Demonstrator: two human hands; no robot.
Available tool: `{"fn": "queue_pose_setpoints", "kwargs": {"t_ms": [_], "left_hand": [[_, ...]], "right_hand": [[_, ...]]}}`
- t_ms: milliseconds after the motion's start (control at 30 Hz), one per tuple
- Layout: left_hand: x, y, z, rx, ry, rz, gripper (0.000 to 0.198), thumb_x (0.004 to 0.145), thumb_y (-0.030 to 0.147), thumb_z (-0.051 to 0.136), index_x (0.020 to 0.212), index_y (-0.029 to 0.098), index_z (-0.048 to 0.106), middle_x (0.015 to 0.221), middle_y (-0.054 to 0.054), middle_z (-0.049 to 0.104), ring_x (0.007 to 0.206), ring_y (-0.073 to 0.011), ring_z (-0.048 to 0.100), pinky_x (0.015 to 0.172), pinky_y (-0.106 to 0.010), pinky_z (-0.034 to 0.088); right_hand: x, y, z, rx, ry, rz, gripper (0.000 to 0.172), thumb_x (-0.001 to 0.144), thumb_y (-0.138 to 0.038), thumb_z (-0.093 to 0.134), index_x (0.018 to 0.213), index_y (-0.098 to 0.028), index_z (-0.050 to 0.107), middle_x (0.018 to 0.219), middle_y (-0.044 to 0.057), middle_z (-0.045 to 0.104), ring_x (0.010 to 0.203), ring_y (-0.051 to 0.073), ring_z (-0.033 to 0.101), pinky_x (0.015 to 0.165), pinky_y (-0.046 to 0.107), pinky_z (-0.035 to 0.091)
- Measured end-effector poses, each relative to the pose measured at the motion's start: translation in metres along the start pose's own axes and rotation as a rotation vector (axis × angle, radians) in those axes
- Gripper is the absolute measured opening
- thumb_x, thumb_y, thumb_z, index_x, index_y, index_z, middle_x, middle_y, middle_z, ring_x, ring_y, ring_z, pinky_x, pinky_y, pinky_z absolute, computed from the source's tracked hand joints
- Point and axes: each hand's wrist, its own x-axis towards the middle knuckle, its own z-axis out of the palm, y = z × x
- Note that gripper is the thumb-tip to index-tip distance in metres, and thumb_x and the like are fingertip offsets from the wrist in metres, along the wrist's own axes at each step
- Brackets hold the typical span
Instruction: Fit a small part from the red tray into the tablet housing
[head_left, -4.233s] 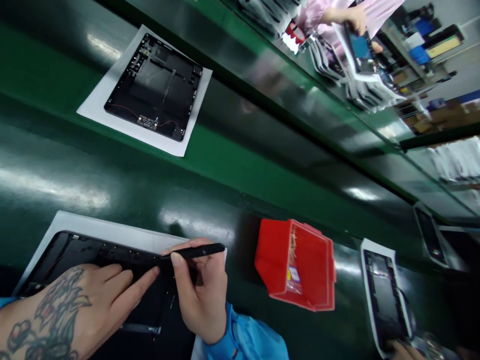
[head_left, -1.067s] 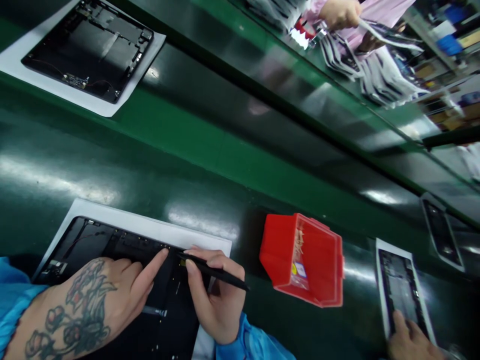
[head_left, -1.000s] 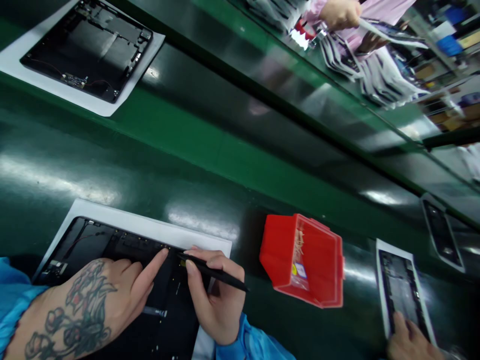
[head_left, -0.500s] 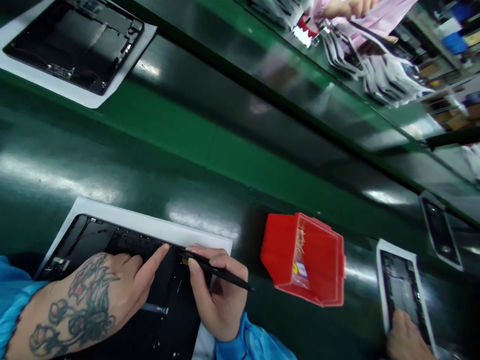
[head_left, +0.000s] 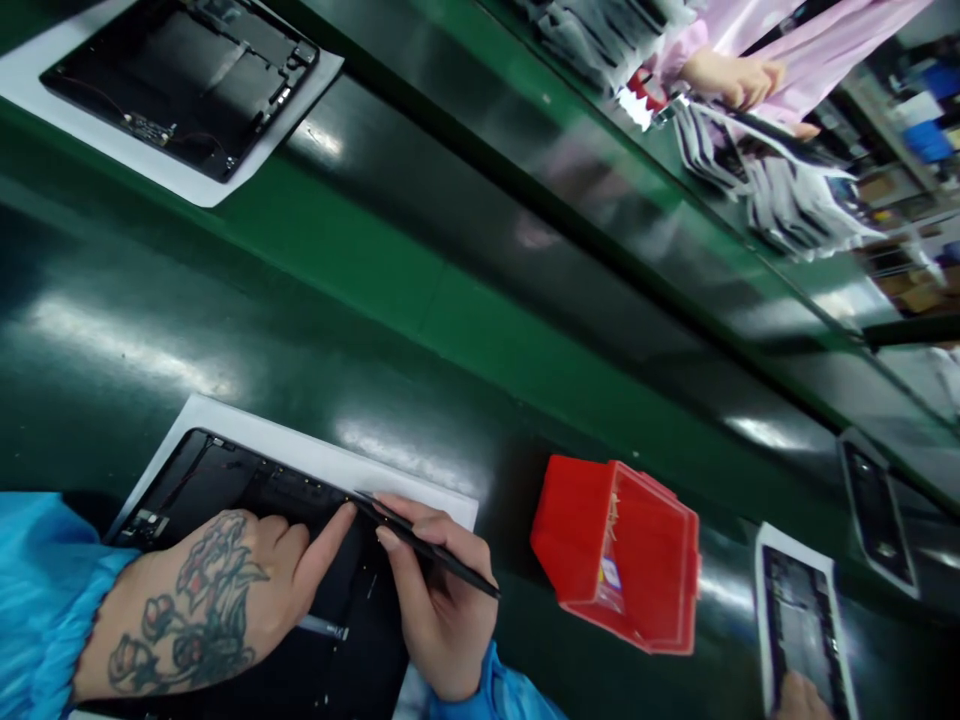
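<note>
Right hand [head_left: 442,620] | grip clamped on black stylus [head_left: 431,545] | tip at 11 o'clock, on tablet back panel [head_left: 225,480] edge running 9-to-3 | left hand [head_left: 210,600] nearer, open, pressing panel

Dark green bench [head_left: 150,380]; white sheets [head_left: 300,453], black tablet housings [head_left: 187,90], red bin [head_left: 615,555]

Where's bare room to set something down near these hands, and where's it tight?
Bare dark green bench lies above the white sheet and between it and the red bin. It's crowded on the black panel under the left hand and right hand with its stylus.
</note>
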Motion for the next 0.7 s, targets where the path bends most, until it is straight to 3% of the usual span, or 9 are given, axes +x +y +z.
{"fn": "queue_pose_setpoints", "kwargs": {"t_ms": [200,367,567,700], "left_hand": [[-0.003,0.0032,0.0012,0.052,-0.072,0.019,0.052,0.099,0.009,0.046,0.151,0.002,0.043,0.071,0.001,0.046,0.057,-0.0185,0.054,0.049,-0.03,0.037],[-0.0028,0.0014,0.0009,0.066,-0.114,0.051,0.057,0.098,0.012,0.049,0.153,0.0,0.039,0.072,0.002,0.048,0.057,-0.0183,0.055,0.047,-0.028,0.041],[-0.0012,-0.0015,-0.0023,-0.017,-0.048,0.002,0.052,0.1,0.009,0.046,0.151,0.003,0.04,0.07,0.004,0.049,0.056,-0.0168,0.056,0.046,-0.026,0.041],[-0.0016,-0.0015,-0.0036,-0.04,-0.047,0.007,0.053,0.099,0.008,0.05,0.15,0.003,0.041,0.07,0.004,0.052,0.057,-0.0178,0.057,0.047,-0.029,0.043]], "right_hand": [[0.004,-0.0019,0.0024,-0.031,-0.047,-0.011,0.042,0.091,-0.002,0.068,0.116,-0.035,0.06,0.114,-0.002,0.08,0.101,0.019,0.079,0.091,0.031,0.068],[0.0048,-0.0018,0.0017,-0.014,-0.048,-0.024,0.045,0.09,0.0,0.067,0.117,-0.035,0.06,0.115,-0.002,0.079,0.101,0.019,0.078,0.092,0.031,0.068],[0.005,-0.0009,0.0045,0.028,-0.061,-0.033,0.047,0.089,0.001,0.069,0.116,-0.037,0.062,0.119,-0.005,0.078,0.104,0.015,0.077,0.095,0.025,0.065],[0.003,-0.0015,0.007,0.113,-0.058,-0.071,0.054,0.089,0.003,0.068,0.122,-0.04,0.06,0.125,-0.005,0.076,0.108,0.016,0.076,0.097,0.029,0.065]]}}
